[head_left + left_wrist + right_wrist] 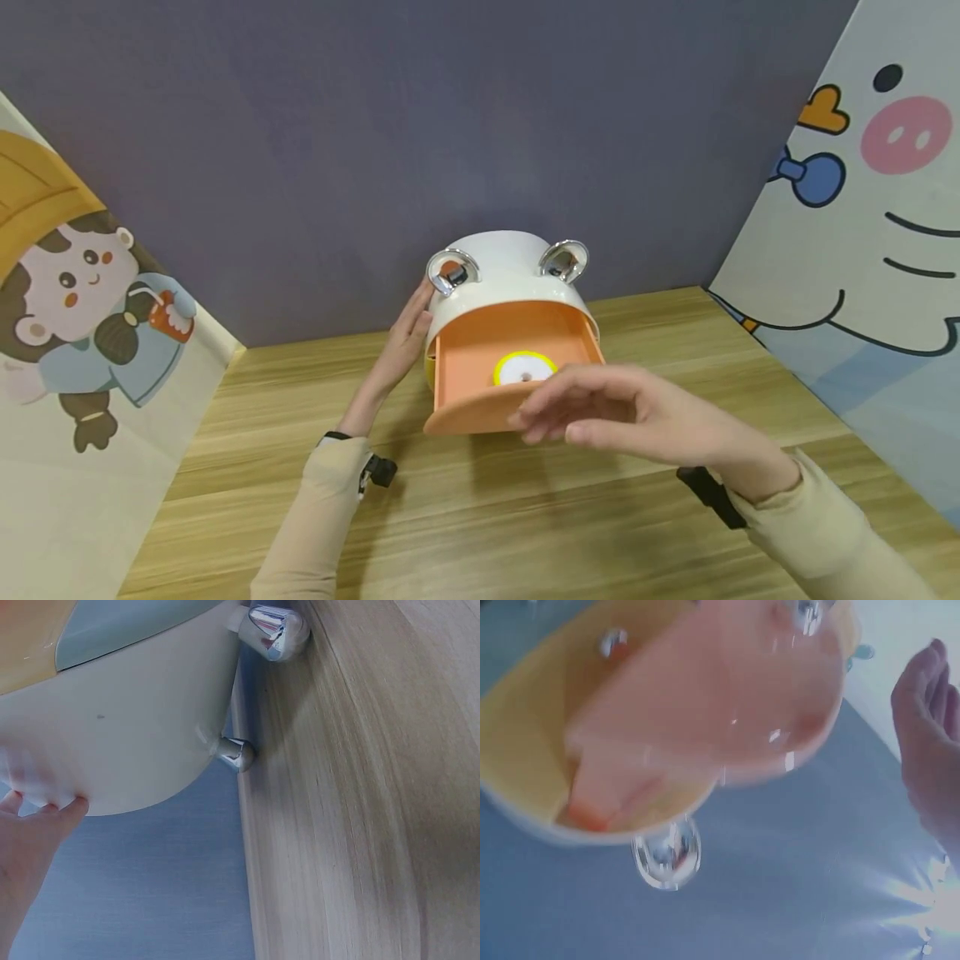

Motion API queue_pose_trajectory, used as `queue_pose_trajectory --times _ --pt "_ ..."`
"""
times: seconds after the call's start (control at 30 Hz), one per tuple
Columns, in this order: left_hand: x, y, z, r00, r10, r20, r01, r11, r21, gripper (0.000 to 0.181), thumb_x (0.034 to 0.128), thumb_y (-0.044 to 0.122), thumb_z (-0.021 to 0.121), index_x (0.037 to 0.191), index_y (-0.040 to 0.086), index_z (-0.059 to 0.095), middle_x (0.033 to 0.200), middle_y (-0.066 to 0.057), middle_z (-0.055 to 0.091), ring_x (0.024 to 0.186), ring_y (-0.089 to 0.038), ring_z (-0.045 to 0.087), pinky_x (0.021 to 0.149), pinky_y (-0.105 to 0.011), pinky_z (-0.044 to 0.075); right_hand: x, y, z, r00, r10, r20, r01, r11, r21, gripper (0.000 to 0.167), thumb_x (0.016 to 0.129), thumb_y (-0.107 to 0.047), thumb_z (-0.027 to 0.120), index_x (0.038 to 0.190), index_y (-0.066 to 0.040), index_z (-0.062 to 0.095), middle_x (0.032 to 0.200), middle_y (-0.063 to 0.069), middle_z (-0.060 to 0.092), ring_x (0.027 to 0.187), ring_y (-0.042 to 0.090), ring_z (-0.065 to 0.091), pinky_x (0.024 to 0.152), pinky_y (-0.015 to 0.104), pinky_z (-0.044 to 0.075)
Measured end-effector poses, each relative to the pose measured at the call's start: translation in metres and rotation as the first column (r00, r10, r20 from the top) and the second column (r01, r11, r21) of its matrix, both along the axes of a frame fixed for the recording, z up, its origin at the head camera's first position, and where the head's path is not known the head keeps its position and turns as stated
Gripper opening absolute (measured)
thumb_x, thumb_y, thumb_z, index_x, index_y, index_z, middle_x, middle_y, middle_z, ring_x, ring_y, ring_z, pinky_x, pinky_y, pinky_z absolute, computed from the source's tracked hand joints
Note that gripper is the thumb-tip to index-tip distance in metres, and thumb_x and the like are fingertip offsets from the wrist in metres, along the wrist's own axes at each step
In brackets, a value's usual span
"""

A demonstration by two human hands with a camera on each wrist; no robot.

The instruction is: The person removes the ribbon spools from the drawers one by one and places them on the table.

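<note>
Nearest the head camera: right sleeve [817, 533], dark wrist-worn device [711, 497] at its cuff, then the right hand [633, 417] reaching in front of a white drawer box [506, 275]. Its fingers are loosely bent and released, grasping nothing; they overlap the drawer front in the head view, but the right wrist view, blurred, shows a gap between hand and drawer.

Left hand [401, 346] lies along the box's left side. Fingers released too, laid against the shell and not wrapped round it; left wrist view shows fingertips touching the pale wall. Looks like a steadying touch.

Box stands upright on the wood-grain surface [450, 542], just before the grey-violet back wall [337, 167]. Two chrome ear-shaped loops, left [453, 271] and right [565, 262], on top; chrome foot [238, 754] underneath, a second [276, 634] near it.

Orange drawer [465, 417] stands pulled out toward the person, its interior exposed. Inside, toward the front: round white disc with yellow rim [517, 367], lower edge hidden by drawer front and fingers. Neither hand touches the disc.

Progress, as judged: opening appears done, disc lies within the drawer. Drawer not pushed back in; that part, if wanted, remains. Whether the disc is meant to stay or come out, cannot tell.
</note>
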State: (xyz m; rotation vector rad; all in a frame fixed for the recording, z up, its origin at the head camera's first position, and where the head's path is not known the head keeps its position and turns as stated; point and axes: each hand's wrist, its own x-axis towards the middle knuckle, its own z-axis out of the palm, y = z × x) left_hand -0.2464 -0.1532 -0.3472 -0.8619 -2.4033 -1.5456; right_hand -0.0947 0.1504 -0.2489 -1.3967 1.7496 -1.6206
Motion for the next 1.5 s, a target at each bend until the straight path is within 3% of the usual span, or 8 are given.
queue_pose_trajectory --times 0.17,0.37,0.57,0.7,0.8,1.0,1.27,1.5 --pt "0.000 -0.001 0.000 1.000 0.004 0.008 -0.004 1.000 0.001 0.052 0.1083 0.014 0.032 0.159 0.009 0.019 0.169 -0.009 0.008 0.157 -0.030 0.006 0.127 -0.052 0.010 -0.021 0.006 0.019 0.994 -0.101 -0.050 0.107 0.982 0.156 0.042 0.098 0.008 0.052 0.138 -0.002 0.052 0.138 0.021 0.057 0.130 0.023 0.056 0.107 0.038 0.049" --pt "0.001 0.001 -0.001 0.999 0.000 0.032 0.000 1.000 0.000 0.052 0.1088 0.017 0.032 0.159 0.008 0.019 0.169 -0.009 0.007 0.157 -0.031 0.005 0.127 -0.053 0.010 -0.052 0.012 0.017 0.976 -0.156 -0.150 0.192 0.944 0.267 0.043 0.100 -0.003 0.055 0.142 -0.008 0.051 0.145 0.012 0.054 0.136 0.023 0.052 0.110 0.037 0.047" --pt "0.000 0.002 -0.001 0.999 -0.007 0.045 0.007 1.000 0.004 0.053 0.1079 0.011 0.031 0.159 0.009 0.019 0.169 -0.008 0.006 0.157 -0.029 0.005 0.127 -0.051 0.010 -0.072 0.013 0.006 0.933 -0.164 -0.320 0.286 0.879 0.382 0.044 0.101 -0.013 0.058 0.144 -0.015 0.051 0.147 0.005 0.053 0.135 0.025 0.052 0.112 0.038 0.046" --pt "0.000 0.003 -0.001 0.999 -0.011 0.040 0.011 1.000 0.012 0.053 0.1074 0.010 0.031 0.159 0.009 0.019 0.169 -0.008 0.006 0.157 -0.028 0.005 0.127 -0.052 0.010 -0.079 0.011 0.003 0.903 -0.148 -0.402 0.338 0.824 0.456 0.054 0.097 -0.017 0.065 0.148 -0.023 0.047 0.150 -0.008 0.049 0.137 0.016 0.048 0.113 0.041 0.044" --pt "0.001 0.003 0.000 0.999 -0.009 0.038 0.009 1.000 0.015 0.053 0.1074 0.010 0.032 0.159 0.009 0.019 0.169 -0.009 0.006 0.157 -0.029 0.005 0.127 -0.052 0.010 -0.084 0.008 0.002 0.890 -0.116 -0.441 0.348 0.798 0.493 0.062 0.094 -0.022 0.070 0.150 -0.025 0.044 0.150 -0.010 0.048 0.136 0.015 0.047 0.110 0.043 0.044" --pt "0.001 0.002 0.000 0.999 0.003 0.046 -0.004 1.000 0.015 0.053 0.1075 0.010 0.032 0.159 0.009 0.020 0.169 -0.009 0.007 0.157 -0.029 0.005 0.127 -0.052 0.009 -0.094 0.005 -0.004 0.886 -0.033 -0.463 0.303 0.796 0.524 0.069 0.090 -0.023 0.073 0.151 -0.013 0.042 0.151 0.002 0.049 0.134 0.021 0.050 0.109 0.045 0.044" --pt "-0.001 0.000 -0.002 0.999 -0.011 0.045 0.011 1.000 0.012 0.052 0.1086 0.014 0.031 0.159 0.010 0.018 0.169 -0.009 0.005 0.157 -0.029 0.003 0.127 -0.052 0.008 -0.101 0.000 -0.010 0.880 -0.042 -0.473 0.334 0.764 0.552 0.072 0.085 -0.025 0.078 0.147 -0.007 0.045 0.149 0.004 0.052 0.135 0.021 0.048 0.113 0.044 0.041" --pt "0.000 0.000 -0.003 0.999 -0.014 0.036 0.013 1.000 0.016 0.052 0.1094 0.018 0.030 0.159 0.008 0.017 0.169 -0.010 0.004 0.157 -0.030 0.002 0.127 -0.053 0.007 -0.102 -0.003 -0.016 0.819 0.015 -0.574 0.361 0.763 0.536 0.063 0.089 -0.030 0.073 0.143 -0.006 0.051 0.142 0.001 0.058 0.125 0.017 0.055 0.106 0.040 0.048"
